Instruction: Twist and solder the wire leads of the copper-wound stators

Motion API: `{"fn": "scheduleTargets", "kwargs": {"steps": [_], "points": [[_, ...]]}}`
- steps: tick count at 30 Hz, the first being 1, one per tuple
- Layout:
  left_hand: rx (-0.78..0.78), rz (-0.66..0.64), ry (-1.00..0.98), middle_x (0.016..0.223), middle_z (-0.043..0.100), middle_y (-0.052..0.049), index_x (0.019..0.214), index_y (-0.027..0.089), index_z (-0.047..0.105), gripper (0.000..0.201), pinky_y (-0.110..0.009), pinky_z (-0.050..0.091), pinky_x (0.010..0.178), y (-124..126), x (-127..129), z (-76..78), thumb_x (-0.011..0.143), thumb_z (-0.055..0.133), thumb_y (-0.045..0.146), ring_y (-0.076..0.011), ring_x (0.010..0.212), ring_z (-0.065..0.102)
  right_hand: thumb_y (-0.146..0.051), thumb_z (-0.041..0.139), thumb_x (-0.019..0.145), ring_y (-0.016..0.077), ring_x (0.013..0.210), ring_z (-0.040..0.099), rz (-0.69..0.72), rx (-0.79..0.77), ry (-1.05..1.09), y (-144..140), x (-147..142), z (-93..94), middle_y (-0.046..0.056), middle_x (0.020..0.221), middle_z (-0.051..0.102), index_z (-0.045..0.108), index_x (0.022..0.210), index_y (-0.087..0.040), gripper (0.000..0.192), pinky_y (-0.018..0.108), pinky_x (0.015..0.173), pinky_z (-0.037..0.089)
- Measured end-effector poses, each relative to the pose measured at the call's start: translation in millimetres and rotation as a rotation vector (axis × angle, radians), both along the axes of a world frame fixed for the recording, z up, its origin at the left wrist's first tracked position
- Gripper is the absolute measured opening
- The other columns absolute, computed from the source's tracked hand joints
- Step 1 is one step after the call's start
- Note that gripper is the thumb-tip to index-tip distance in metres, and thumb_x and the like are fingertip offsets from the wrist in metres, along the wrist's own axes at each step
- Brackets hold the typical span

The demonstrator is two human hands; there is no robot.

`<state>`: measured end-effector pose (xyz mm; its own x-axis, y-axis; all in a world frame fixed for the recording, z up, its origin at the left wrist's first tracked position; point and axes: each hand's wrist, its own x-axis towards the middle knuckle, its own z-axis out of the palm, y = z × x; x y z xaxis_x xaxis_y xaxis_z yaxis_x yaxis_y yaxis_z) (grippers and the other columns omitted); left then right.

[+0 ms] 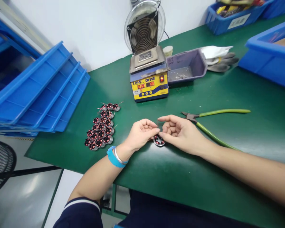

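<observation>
My left hand point(141, 133) and my right hand point(178, 130) meet at the middle of the green table point(204, 177). Together they hold one small round motor stator point(159, 141) with red windings, low against the table top. The fingertips of both hands pinch thin wire ends just above it. A cluster of several similar stators point(101, 126) lies to the left of my left hand. Green-handled cutters point(213, 122) lie just right of my right hand, untouched.
A yellow and blue solder pot point(149, 79) with lit red digits stands behind my hands, with a fan point(144, 28) on top. A purple tray point(185, 66), grey gloves point(219, 60), blue bins point(270, 53) at right and stacked blue trays point(40, 91) at left.
</observation>
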<state>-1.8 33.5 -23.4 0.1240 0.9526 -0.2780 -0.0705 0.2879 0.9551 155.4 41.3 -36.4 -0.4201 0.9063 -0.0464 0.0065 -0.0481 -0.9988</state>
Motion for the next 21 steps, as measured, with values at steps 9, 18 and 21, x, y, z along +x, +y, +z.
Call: {"fn": "scheduleTargets", "kwargs": {"steps": [9, 18, 21], "points": [[0.000, -0.009, -0.001, 0.047, 0.052, 0.007, 0.069, 0.011, 0.056, 0.039, -0.015, 0.034, 0.040, 1.2, 1.4, 1.5, 0.051, 0.085, 0.032, -0.0022, 0.039, 0.043, -0.019, 0.058, 0.063, 0.0081, 0.049, 0.047, -0.040, 0.041, 0.036, 1.7, 0.5, 0.2, -0.005, 0.059, 0.050, 0.053, 0.100, -0.013, 0.038, 0.021, 0.047, 0.042], [-0.051, -0.087, 0.010, 0.046, 0.052, 0.006, 0.066, 0.011, 0.058, 0.031, -0.014, 0.028, 0.038, 0.9, 1.3, 4.2, 0.059, 0.079, 0.032, -0.0021, 0.038, 0.044, -0.015, 0.050, 0.082, 0.0089, 0.054, 0.050, -0.081, 0.668, -0.200, 2.2, 6.8, -7.2, -0.003, 0.064, 0.052, 0.058, 0.112, -0.016, 0.031, 0.021, 0.052, 0.044], [-0.056, -0.117, 0.009, 0.044, 0.051, 0.006, 0.066, 0.012, 0.056, 0.029, -0.014, 0.026, 0.037, 0.3, 0.9, 3.9, 0.062, 0.075, 0.033, -0.0023, 0.037, 0.042, -0.013, 0.050, 0.084, 0.0087, 0.053, 0.050, -0.052, 0.817, -0.244, 4.1, 7.3, -7.5, -0.002, 0.064, 0.053, 0.063, 0.107, -0.017, 0.027, 0.021, 0.052, 0.043]]}}
